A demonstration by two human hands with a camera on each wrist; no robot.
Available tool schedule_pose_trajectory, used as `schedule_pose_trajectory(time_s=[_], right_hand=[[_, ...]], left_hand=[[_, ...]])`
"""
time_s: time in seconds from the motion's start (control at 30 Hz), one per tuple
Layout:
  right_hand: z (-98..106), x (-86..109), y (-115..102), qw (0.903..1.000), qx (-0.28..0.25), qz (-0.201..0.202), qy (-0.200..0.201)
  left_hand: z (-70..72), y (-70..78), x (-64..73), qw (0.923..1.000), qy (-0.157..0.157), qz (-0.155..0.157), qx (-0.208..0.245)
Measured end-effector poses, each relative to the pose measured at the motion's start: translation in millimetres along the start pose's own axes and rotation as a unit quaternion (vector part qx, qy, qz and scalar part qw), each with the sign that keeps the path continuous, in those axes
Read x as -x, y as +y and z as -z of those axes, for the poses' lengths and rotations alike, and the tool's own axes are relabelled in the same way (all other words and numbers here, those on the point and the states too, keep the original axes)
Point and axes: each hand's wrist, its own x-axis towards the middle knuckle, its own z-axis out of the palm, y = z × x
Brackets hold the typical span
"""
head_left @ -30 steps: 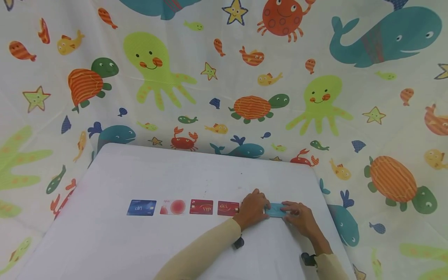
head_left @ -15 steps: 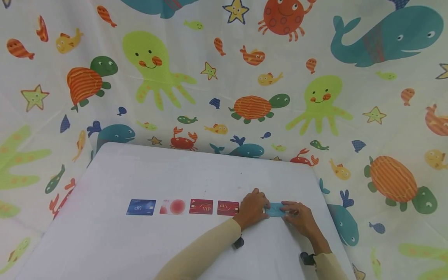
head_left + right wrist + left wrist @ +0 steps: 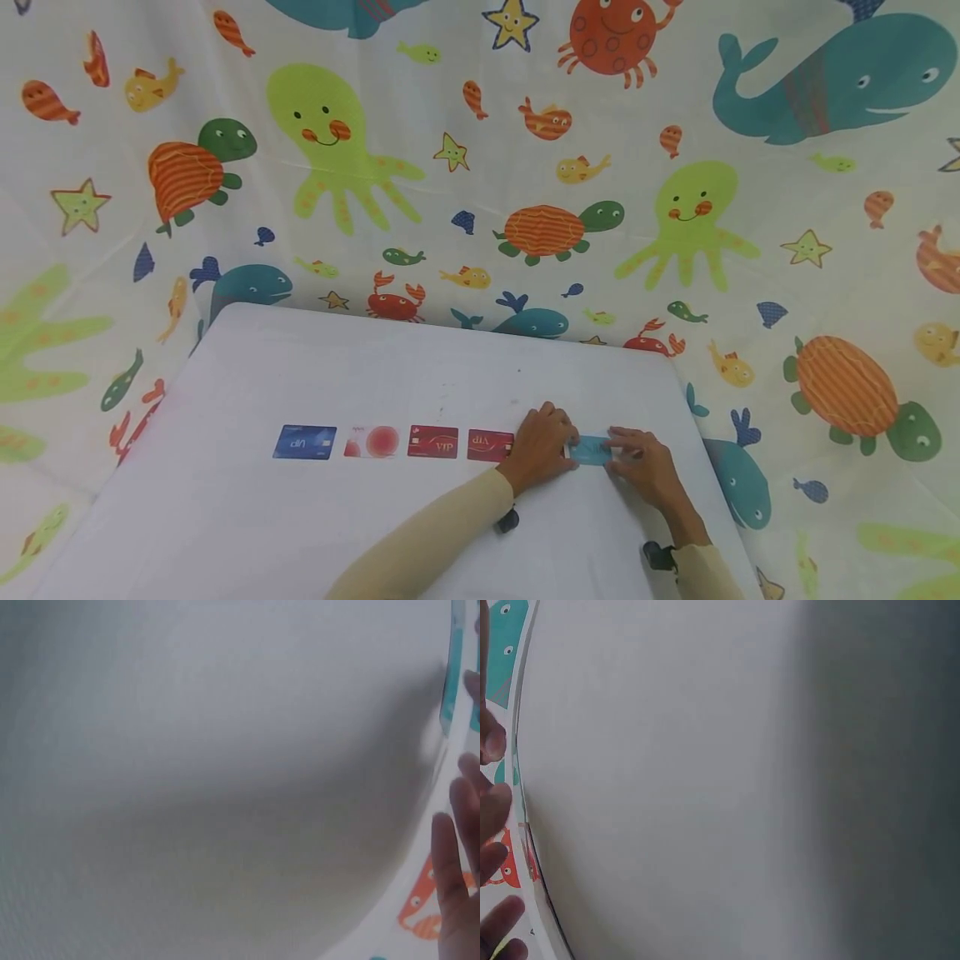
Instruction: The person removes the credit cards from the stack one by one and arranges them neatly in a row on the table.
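A light blue card (image 3: pixel 591 451) lies at the right end of a row of cards, its two ends partly covered by fingers. My left hand (image 3: pixel 540 446) holds its left end between thumb and forefinger. At the opposite end, my right hand (image 3: pixel 647 468) pinches the card the same way. To the left of it are a red VIP card (image 3: pixel 489 445), partly behind my left hand, and another red VIP card (image 3: pixel 432 442). Farther left come a white and pink card (image 3: pixel 372 442) and a blue VIP card (image 3: pixel 304 442). Both wrist views show fingers only at the edge.
All the cards lie on a white tabletop (image 3: pixel 360 367) with a rounded far edge. Behind and beside it hangs a white cloth (image 3: pixel 420 100) printed with sea animals. A small black device (image 3: pixel 659 556) is strapped at my right wrist.
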Motion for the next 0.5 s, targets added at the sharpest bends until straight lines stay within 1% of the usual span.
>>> schedule_pose_trajectory(time_s=[0.1, 0.2, 0.3, 0.43, 0.5], right_hand=[[-0.9, 0.0, -3.9, 0.9996, 0.007, 0.011, 0.023], [-1.3, -1.0, -9.5, 0.9978, 0.018, 0.030, 0.056], [-1.5, -2.2, -16.5, 0.9951, 0.037, 0.048, 0.079], [-1.8, -3.9, -29.1, 0.9936, 0.069, 0.053, 0.071], [-2.5, -4.8, -36.0, 0.9925, 0.088, 0.054, 0.066]], left_hand=[[4.9, -1.6, 2.4, 0.9999, 0.009, -0.006, -0.008], [12.5, -4.5, 5.5, 0.9996, 0.017, -0.014, -0.020], [18.2, -10.1, 8.7, 0.9983, 0.028, -0.024, -0.044], [20.8, -20.7, 14.3, 0.9956, 0.051, -0.032, -0.072], [22.7, -26.3, 18.3, 0.9950, 0.059, -0.030, -0.074]])
